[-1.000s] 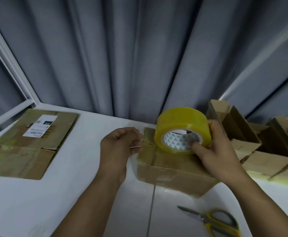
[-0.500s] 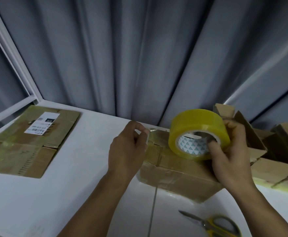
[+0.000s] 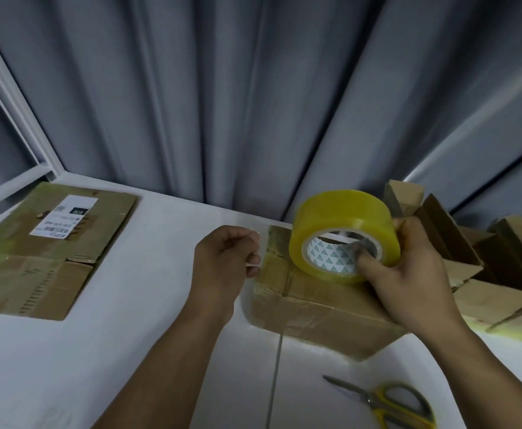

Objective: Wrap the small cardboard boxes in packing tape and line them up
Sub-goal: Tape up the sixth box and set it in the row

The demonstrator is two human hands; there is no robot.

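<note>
My right grip (image 3: 408,274) holds tape roll (image 3: 343,212), thumb in core so it unreels; left grip (image 3: 222,264) pinches free tape end (image 3: 261,247) taut, box (image 3: 315,314) under roll for sticking

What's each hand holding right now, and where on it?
The right hand grips the tape roll, thumb inside the core, fingers over the outer rim. The left hand pinches the pulled-out tape end.

grey curtain (image 3: 222,103) behind white table (image 3: 129,351), dim light

the white table (image 3: 129,351) bears flattened cardboard (image 3: 37,267), a taped box (image 3: 315,317), scissors (image 3: 386,400) and open boxes (image 3: 485,295).
</note>
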